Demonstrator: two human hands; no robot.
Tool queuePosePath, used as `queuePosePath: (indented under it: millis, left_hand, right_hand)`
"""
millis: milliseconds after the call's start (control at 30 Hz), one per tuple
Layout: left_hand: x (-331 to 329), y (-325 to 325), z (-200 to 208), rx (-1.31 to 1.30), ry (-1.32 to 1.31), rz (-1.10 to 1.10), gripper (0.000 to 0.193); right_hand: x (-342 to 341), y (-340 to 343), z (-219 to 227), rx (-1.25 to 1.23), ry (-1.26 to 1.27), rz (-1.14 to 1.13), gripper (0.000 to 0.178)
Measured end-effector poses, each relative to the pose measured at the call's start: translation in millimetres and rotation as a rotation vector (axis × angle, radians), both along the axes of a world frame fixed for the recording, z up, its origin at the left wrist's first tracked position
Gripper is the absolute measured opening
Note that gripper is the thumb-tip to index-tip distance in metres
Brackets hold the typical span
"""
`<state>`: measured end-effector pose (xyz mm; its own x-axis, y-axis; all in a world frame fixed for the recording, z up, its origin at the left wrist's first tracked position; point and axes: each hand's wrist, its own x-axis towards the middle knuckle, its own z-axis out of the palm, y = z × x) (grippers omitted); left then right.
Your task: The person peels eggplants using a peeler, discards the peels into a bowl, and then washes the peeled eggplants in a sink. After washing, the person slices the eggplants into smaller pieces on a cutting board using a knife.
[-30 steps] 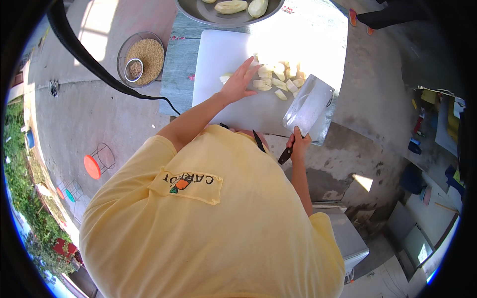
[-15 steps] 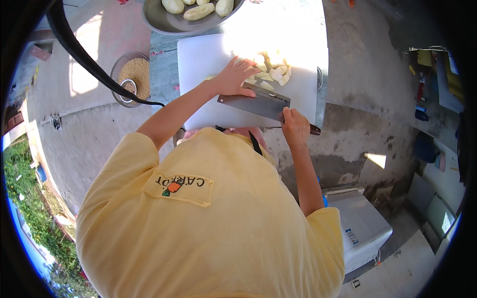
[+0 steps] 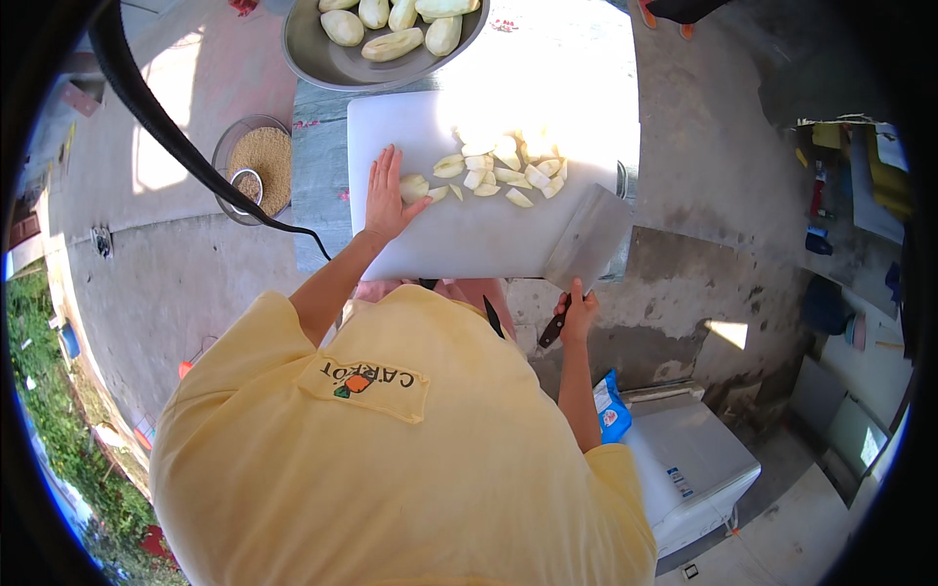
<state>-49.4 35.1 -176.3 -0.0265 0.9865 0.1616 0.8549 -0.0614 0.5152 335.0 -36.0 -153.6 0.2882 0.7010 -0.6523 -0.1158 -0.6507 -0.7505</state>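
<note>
My left hand (image 3: 388,197) lies flat and open on a white cutting board (image 3: 469,239), its fingertips next to a pale peeled piece (image 3: 414,186). Several cut pale chunks (image 3: 508,168) lie spread on the board's far half. My right hand (image 3: 578,314) grips the dark handle of a broad cleaver (image 3: 588,239), whose wide blade hangs over the board's near right corner, clear of the chunks.
A grey metal tray (image 3: 332,61) of whole peeled pieces stands beyond the board. A round bowl of tan grain (image 3: 262,166) with a small cup sits to the left. A black cable (image 3: 176,146) crosses the left. A white box (image 3: 689,469) stands on the floor at right.
The cleaver has come off the board's middle and swung to its near right corner. My left hand has shifted from the chunks to the board's left side, fingers spread.
</note>
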Motion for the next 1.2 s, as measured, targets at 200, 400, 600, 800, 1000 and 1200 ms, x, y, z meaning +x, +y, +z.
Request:
queuePosePath:
  millis: [200,400,600,800,1000,1200]
  left_hand:
    - [67,42,-8,0.023,-0.121,-0.076,0.094]
    - [125,44,15,0.085,-0.176,-0.066,0.072]
    - [114,25,24,0.141,-0.321,-0.038,0.061]
    - [77,58,93,0.286,-0.277,0.079,0.057]
    - [-16,161,121,0.443,-0.08,0.363,0.047]
    - [-81,213,76,0.253,0.362,0.581,0.047]
  right_hand:
    - [-51,14,-6,0.007,0.024,0.173,0.03]
    - [-105,4,-1,-0.013,-0.051,0.402,0.03]
    - [-125,-15,4,0.006,0.006,0.421,0.03]
    - [-154,43,72,0.067,0.096,0.532,0.027]
    - [-224,155,126,0.161,0.151,0.727,0.021]
    - [-182,157,98,0.131,0.152,0.61,0.021]
